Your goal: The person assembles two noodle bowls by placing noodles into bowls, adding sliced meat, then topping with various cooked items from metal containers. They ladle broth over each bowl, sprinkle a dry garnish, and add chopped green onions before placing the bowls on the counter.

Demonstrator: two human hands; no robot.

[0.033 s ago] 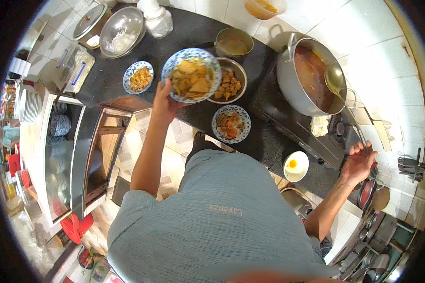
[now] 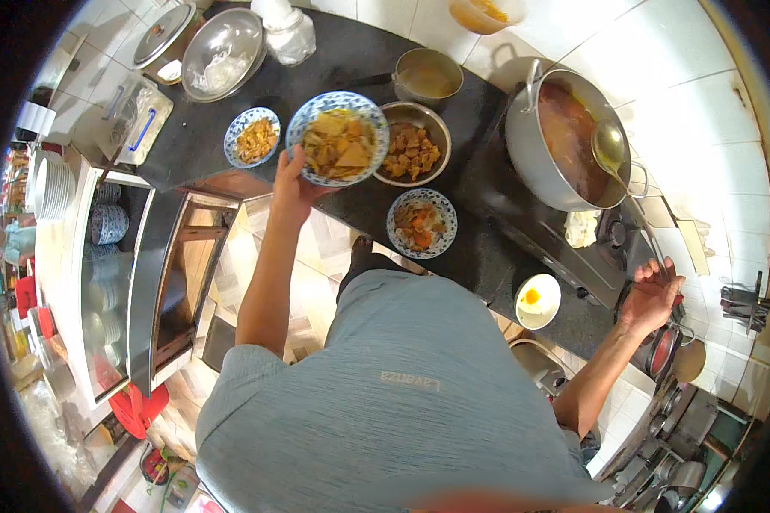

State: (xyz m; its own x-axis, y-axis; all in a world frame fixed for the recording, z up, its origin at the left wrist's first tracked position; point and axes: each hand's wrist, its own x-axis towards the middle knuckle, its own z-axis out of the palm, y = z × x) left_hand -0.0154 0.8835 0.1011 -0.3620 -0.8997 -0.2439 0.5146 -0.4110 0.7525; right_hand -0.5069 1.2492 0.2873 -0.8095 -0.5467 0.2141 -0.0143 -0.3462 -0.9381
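My left hand (image 2: 297, 186) grips the near rim of a blue-and-white patterned bowl (image 2: 337, 141) of yellowish-brown food pieces. The bowl is held up over the dark counter and partly overlaps a metal bowl (image 2: 416, 145) of brown meat chunks. At far right, the fingers of my right hand (image 2: 648, 299) are curled round the long handle of a ladle (image 2: 609, 145). Its cup hangs inside the right side of a big metal pot (image 2: 526, 158) of reddish-brown broth. Between my arms, a patterned bowl (image 2: 422, 224) with orange-topped food rests on the counter.
A small patterned bowl (image 2: 252, 137), a saucepan (image 2: 429, 74) and a steel basin (image 2: 222, 56) stand on the counter (image 2: 351, 30). A white bowl with a yolk-like yellow spot (image 2: 537, 301) sits at the front edge by the stove (image 2: 522, 227). A glass-fronted dish cabinet (image 2: 107, 291) is at left.
My left hand has shifted slightly to the left with its bowl, so more of the meat bowl shows. My right hand and the ladle look nearly unchanged.
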